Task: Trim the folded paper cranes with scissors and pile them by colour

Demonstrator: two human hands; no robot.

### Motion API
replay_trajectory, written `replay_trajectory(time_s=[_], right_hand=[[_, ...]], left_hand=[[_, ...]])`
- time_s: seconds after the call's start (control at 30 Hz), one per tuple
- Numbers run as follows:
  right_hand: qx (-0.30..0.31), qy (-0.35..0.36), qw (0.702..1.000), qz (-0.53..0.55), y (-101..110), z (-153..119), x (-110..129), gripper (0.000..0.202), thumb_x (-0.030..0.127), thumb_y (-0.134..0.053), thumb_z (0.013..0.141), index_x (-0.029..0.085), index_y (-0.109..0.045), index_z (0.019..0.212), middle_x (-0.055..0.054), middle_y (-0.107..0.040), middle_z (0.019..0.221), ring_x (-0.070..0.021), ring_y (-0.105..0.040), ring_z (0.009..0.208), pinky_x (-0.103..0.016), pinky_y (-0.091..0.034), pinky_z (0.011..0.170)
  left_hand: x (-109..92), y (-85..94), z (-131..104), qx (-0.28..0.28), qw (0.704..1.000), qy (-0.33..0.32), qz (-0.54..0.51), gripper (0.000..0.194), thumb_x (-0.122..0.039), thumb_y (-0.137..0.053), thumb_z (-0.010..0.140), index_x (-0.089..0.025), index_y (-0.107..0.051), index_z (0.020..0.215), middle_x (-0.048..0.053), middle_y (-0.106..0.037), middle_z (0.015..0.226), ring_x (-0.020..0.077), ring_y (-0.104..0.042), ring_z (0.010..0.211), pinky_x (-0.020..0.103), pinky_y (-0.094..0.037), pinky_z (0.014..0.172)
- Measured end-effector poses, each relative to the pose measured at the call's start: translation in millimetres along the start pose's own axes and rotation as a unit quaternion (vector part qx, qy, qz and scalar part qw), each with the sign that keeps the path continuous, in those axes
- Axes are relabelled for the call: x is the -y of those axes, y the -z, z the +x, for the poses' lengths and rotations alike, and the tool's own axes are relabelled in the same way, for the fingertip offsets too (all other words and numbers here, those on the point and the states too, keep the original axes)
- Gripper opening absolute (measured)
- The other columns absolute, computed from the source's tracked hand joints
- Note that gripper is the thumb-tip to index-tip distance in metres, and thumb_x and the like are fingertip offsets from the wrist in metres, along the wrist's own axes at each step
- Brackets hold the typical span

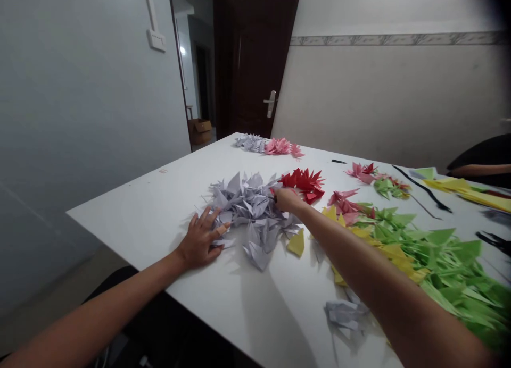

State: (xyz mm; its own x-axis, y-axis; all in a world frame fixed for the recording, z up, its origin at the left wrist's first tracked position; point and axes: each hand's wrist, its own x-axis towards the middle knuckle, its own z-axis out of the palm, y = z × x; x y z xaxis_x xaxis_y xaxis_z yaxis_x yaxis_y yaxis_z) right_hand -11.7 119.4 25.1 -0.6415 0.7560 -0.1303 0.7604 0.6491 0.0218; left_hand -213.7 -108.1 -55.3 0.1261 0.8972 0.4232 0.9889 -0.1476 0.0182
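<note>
My left hand (203, 239) lies with fingers spread at the left edge of a heap of white folded-paper flowers (249, 200), touching the nearest pieces. My right hand (288, 199) reaches across to the right side of that heap, its fingers closed. Whatever sits in those fingertips is hidden from me. Just behind the right hand is a cluster of red folded-paper flowers (305, 183). A single yellow folded piece (296, 243) rests near the front of the white heap.
Green folded paper (451, 267) and yellow folded paper (399, 256) pile up under and beside my right forearm. Pink flowers (278, 146) sit at the table's far end. A crumpled white piece (346, 315) lies at the front. Another person's arm (481, 169) shows at the right edge.
</note>
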Motion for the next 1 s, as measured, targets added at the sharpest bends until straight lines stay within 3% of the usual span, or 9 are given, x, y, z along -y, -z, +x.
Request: replay_trajectory(time_s=[0.17,0.27,0.33,0.4,0.5,0.6,0.7,0.83,1.0], right_hand=[[-0.03,0.073,0.996,0.036,20.8,-9.8,18.0,0.04,0.039,-0.059,0.088,0.022,-0.056,0.124,-0.006,-0.064,0.116,-0.0189,-0.062,0.1,-0.031,-0.049,0.085],[-0.058,0.082,0.994,0.043,37.1,-30.8,0.0,0.053,0.037,-0.059,0.087,0.023,-0.047,0.136,-0.006,-0.066,0.118,-0.0185,-0.061,0.105,-0.023,-0.046,0.084],[-0.065,0.061,0.996,0.029,44.8,-48.0,-21.9,0.047,0.032,-0.059,0.086,0.019,-0.053,0.131,-0.008,-0.068,0.114,-0.0205,-0.062,0.103,-0.024,-0.046,0.081],[-0.053,0.034,0.998,0.008,47.8,-63.0,-44.2,0.033,0.025,-0.065,0.08,0.018,-0.066,0.113,-0.008,-0.071,0.103,-0.0235,-0.065,0.095,-0.027,-0.046,0.076],[-0.04,0.006,0.999,-0.006,43.1,-71.6,-62.0,0.017,0.022,-0.063,0.081,0.017,-0.071,0.096,-0.007,-0.073,0.092,-0.0219,-0.066,0.088,-0.027,-0.047,0.073],[-0.043,0.004,0.999,-0.005,31.3,-58.3,-52.8,0.019,0.027,-0.056,0.089,0.016,-0.067,0.1,-0.007,-0.069,0.098,-0.0192,-0.064,0.09,-0.031,-0.049,0.078],[-0.038,0.014,0.999,-0.001,18.7,-32.7,-30.2,0.027,0.034,-0.055,0.091,0.017,-0.06,0.112,-0.007,-0.062,0.113,-0.0196,-0.061,0.098,-0.039,-0.051,0.084],[-0.008,-0.005,1.0,-0.006,4.8,-4.3,-8.8,0.029,0.033,-0.056,0.091,0.017,-0.057,0.115,-0.008,-0.059,0.117,-0.0199,-0.06,0.099,-0.04,-0.052,0.084],[0.011,-0.016,1.0,0.012,-5.9,13.7,-3.5,0.029,0.032,-0.057,0.09,0.017,-0.057,0.115,-0.008,-0.06,0.115,-0.0198,-0.061,0.098,-0.039,-0.052,0.082]], left_hand=[[13.0,-2.7,4.3,-0.033,0.999,0.03,0.016,0.055,-0.034,-0.055,0.079,-0.026,-0.047,0.133,0.016,-0.027,0.151,0.0421,-0.018,0.14,0.064,-0.021,0.104],[18.8,-3.6,-0.6,-0.066,0.997,0.034,0.025,0.057,-0.039,-0.059,0.077,-0.029,-0.046,0.131,0.012,-0.028,0.151,0.039,-0.014,0.142,0.061,-0.016,0.108],[18.3,-3.3,-5.3,-0.093,0.995,0.027,0.036,0.052,-0.039,-0.06,0.076,-0.03,-0.05,0.126,0.009,-0.03,0.15,0.0362,-0.011,0.143,0.058,-0.013,0.111],[9.0,-2.3,-7.9,-0.123,0.991,0.005,0.049,0.043,-0.034,-0.059,0.078,-0.031,-0.054,0.12,0.007,-0.033,0.149,0.0329,-0.011,0.143,0.055,-0.012,0.111],[-25.2,-0.7,-2.8,-0.168,0.98,-0.094,0.046,0.039,-0.026,-0.057,0.081,-0.036,-0.055,0.118,0.004,-0.039,0.146,0.0288,-0.014,0.143,0.051,-0.014,0.111],[-67.7,-1.7,9.8,-0.163,0.966,-0.198,0.01,0.037,-0.035,-0.057,0.081,-0.033,-0.056,0.119,0.007,-0.042,0.145,0.0292,-0.02,0.141,0.051,-0.01,0.112],[-91.6,-7.9,17.7,-0.115,0.971,-0.21,0.01,0.038,-0.043,-0.053,0.084,-0.028,-0.057,0.118,0.01,-0.041,0.146,0.0306,-0.022,0.14,0.05,-0.003,0.111],[-89.3,-20.4,12.9,-0.09,0.987,-0.132,0.011,0.033,-0.042,-0.051,0.085,-0.026,-0.061,0.112,0.012,-0.041,0.145,0.0315,-0.023,0.139,0.05,-0.001,0.11],[-82.9,-27.9,4.9,-0.081,0.994,-0.059,-0.043,0.028,-0.037,-0.051,0.086,-0.026,-0.062,0.109,0.01,-0.036,0.148,0.0315,-0.018,0.141,0.051,-0.008,0.108]])
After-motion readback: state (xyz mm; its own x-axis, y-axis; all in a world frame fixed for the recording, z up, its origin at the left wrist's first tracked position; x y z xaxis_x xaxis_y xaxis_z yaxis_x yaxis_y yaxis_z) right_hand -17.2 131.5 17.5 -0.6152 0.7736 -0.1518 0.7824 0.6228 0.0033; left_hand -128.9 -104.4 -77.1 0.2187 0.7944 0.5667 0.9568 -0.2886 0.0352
